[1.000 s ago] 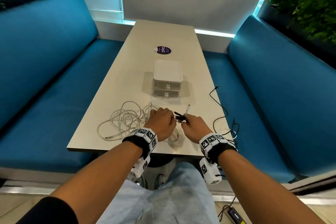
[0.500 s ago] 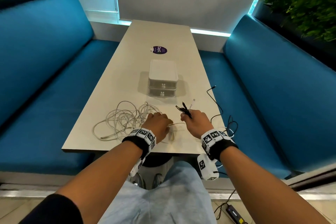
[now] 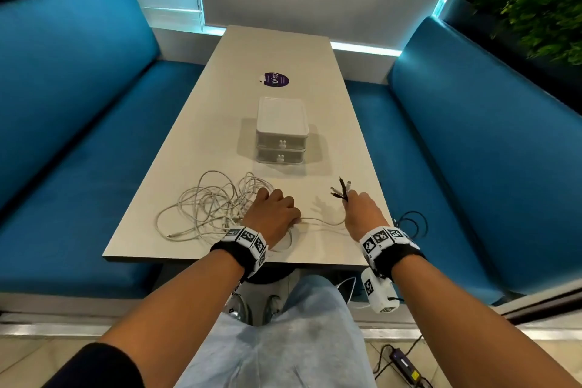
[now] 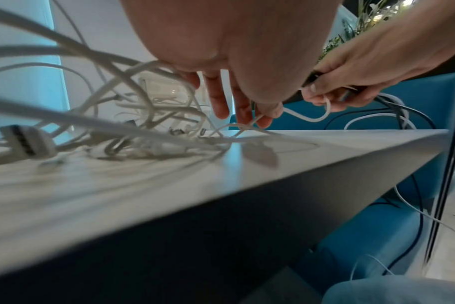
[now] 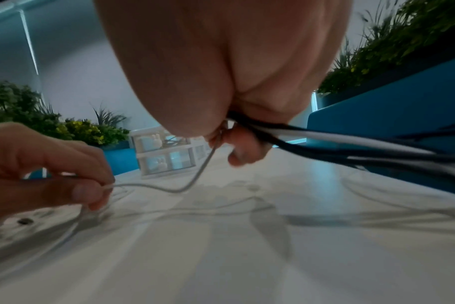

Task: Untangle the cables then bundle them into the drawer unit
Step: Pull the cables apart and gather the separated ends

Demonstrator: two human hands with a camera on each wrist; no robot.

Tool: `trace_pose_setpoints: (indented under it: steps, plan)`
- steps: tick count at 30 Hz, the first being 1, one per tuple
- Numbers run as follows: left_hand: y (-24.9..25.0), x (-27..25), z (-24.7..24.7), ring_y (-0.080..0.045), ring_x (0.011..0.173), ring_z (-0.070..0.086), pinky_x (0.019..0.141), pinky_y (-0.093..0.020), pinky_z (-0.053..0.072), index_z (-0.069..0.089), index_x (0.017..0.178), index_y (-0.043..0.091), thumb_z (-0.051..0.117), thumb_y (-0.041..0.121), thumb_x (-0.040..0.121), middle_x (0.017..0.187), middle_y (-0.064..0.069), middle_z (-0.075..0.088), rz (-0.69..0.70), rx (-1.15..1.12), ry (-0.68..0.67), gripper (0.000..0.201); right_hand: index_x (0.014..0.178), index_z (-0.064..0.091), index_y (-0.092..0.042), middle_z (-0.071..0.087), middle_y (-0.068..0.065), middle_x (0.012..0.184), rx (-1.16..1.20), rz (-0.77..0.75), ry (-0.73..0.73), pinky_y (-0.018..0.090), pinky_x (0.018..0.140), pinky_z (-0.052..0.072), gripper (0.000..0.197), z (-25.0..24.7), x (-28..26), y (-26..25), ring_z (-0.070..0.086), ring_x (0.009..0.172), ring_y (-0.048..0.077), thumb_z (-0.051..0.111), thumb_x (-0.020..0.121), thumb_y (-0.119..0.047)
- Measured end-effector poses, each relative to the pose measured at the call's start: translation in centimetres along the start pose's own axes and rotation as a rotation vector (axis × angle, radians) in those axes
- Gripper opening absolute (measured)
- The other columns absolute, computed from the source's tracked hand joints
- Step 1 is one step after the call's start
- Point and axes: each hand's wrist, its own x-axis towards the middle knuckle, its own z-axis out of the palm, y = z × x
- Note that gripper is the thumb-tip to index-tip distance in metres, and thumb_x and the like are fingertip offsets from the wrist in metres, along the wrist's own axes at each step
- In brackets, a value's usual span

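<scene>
wristbands – black, white tag blocks | sleeve – dark | trousers – pale blue

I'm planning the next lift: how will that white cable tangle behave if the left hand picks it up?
The white cable tangle is probably floppy: its thin loops sprawl loosely over the table. It likely rises as one snagged clump, since strands cross. The left hand pinches only one strand.

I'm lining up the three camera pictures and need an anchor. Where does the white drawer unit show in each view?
Head: drawer unit sits mid-table, beyond both hands, drawers shut.
Left wrist: only partly seen, blurred, behind the tangle of white cables, left of the left hand's fingers.
Right wrist: left of centre, on the table behind the thin white cable.
Shared landmark: the white cable strung between the left hand and the right hand.
</scene>
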Motion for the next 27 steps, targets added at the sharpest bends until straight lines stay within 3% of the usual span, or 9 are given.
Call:
trace_pose_setpoints:
  steps: [3, 6, 10, 12, 20, 23, 27]
  plan:
    - [0.8, 0.3, -0.2, -0.026, 0.1, 0.051, 0.084, -0.043, 0.029, 0.067, 0.099, 0.025, 0.044, 0.03, 0.098, 0.099, 0.004, 0.065, 0.042, 0.034, -0.035, 0.024, 0.119, 0.052, -0.004, 0.058, 0.018, 0.113, 0.121, -0.085, -0.068, 0.036, 0.078, 0.045, 0.031, -0.2, 0.1, -1.8, 0.059, 0.1, 0.036, 0.037, 0.105, -0.026]
    - [1.3, 0.5, -0.4, -0.024, 0.101, 0.054, 0.086, -0.042, 0.031, 0.065, 0.1, 0.025, 0.041, 0.032, 0.101, 0.097, 0.004, 0.067, 0.026, 0.049, -0.047, 0.025, 0.112, 0.055, -0.01, 0.068, 0.017, 0.101, 0.288, -0.172, -0.193, 0.045, 0.083, 0.052, 0.029, -0.1, -0.5, -3.3, 0.064, 0.092, 0.035, 0.038, 0.103, -0.032]
    - [1.3, 0.7, -0.4, -0.024, 0.101, 0.058, 0.092, -0.041, 0.03, 0.058, 0.108, 0.022, 0.034, 0.035, 0.105, 0.098, 0.003, 0.069, 0.005, 0.007, -0.062, 0.028, 0.116, 0.059, -0.008, 0.068, 0.017, 0.11, 0.221, -0.251, -0.202, 0.038, 0.085, 0.046, 0.032, 0.3, -1.2, -3.8, 0.061, 0.103, 0.035, 0.04, 0.103, -0.03]
    - [1.1, 0.4, -0.1, -0.026, 0.099, 0.059, 0.094, -0.042, 0.031, 0.056, 0.105, 0.019, 0.032, 0.035, 0.105, 0.098, 0.001, 0.069, 0.02, 0.001, -0.07, 0.029, 0.113, 0.059, -0.007, 0.068, 0.018, 0.107, 0.149, -0.26, -0.204, 0.038, 0.082, 0.046, 0.031, 0.4, -1.1, -3.7, 0.061, 0.099, 0.036, 0.041, 0.103, -0.03]
    - [0.5, 0.1, 1.2, -0.025, 0.105, 0.052, 0.091, -0.042, 0.033, 0.059, 0.113, 0.023, 0.038, 0.034, 0.104, 0.108, 0.002, 0.062, 0.045, -0.089, -0.036, 0.026, 0.119, 0.049, -0.011, 0.063, 0.015, 0.096, -0.172, -0.22, -0.071, 0.041, 0.068, 0.052, 0.028, -0.7, -0.5, -2.2, 0.062, 0.082, 0.033, 0.036, 0.104, -0.032]
    - [-0.1, 0.4, 1.1, -0.024, 0.109, 0.05, 0.092, -0.041, 0.031, 0.06, 0.116, 0.023, 0.039, 0.034, 0.104, 0.113, 0.002, 0.059, 0.009, -0.124, -0.04, 0.026, 0.119, 0.047, -0.012, 0.062, 0.013, 0.095, -0.257, -0.181, -0.045, 0.037, 0.061, 0.045, 0.024, -1.0, -0.5, -0.9, 0.059, 0.078, 0.032, 0.036, 0.103, -0.027]
    - [-1.2, 0.5, 0.9, -0.023, 0.106, 0.054, 0.092, -0.039, 0.027, 0.061, 0.113, 0.024, 0.04, 0.027, 0.103, 0.11, 0.002, 0.062, -0.058, -0.187, -0.132, 0.023, 0.117, 0.047, -0.012, 0.061, 0.011, 0.096, -0.283, -0.046, -0.054, 0.035, 0.062, 0.041, 0.021, -1.4, -0.2, 1.4, 0.058, 0.079, 0.031, 0.035, 0.101, -0.019]
